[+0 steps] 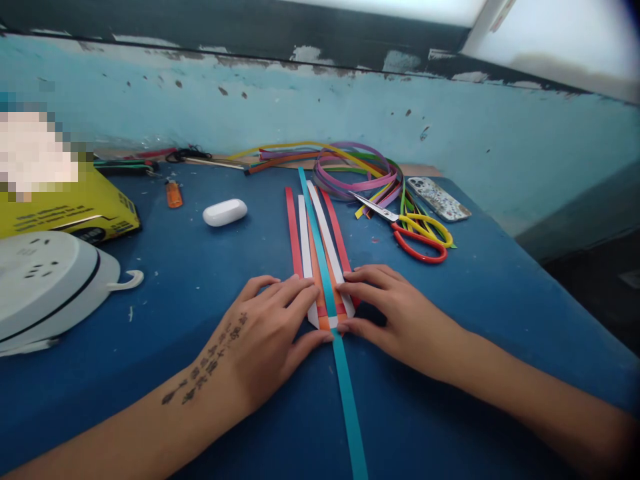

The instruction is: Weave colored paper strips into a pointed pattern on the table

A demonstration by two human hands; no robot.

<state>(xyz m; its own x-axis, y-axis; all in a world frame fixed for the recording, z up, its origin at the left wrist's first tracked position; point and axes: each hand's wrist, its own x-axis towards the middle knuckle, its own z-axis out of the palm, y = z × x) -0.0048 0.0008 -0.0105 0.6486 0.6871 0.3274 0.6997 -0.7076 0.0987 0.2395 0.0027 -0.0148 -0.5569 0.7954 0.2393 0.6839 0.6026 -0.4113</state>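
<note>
A woven piece of flat strips (324, 312) lies on the blue table, with red, white and orange strips running away from me. A long teal strip (349, 400) passes lengthwise through its middle and on towards the table's near side. My left hand (280, 320) rests on the left edge of the weave, fingers spread, its thumb tip beside the teal strip. From the right, my right hand (390, 307) presses on the weave with parted fingers, its thumb near the white crossing. Both palms face down, and neither hand is wrapped round anything.
Scissors (420, 233) with red and yellow handles lie right of the strips, near a phone (440, 198) and coiled coloured strips (355, 170). A white case (225, 213), an orange lighter (174, 194), a white round device (45, 280) and a yellow box (95, 200) are at left.
</note>
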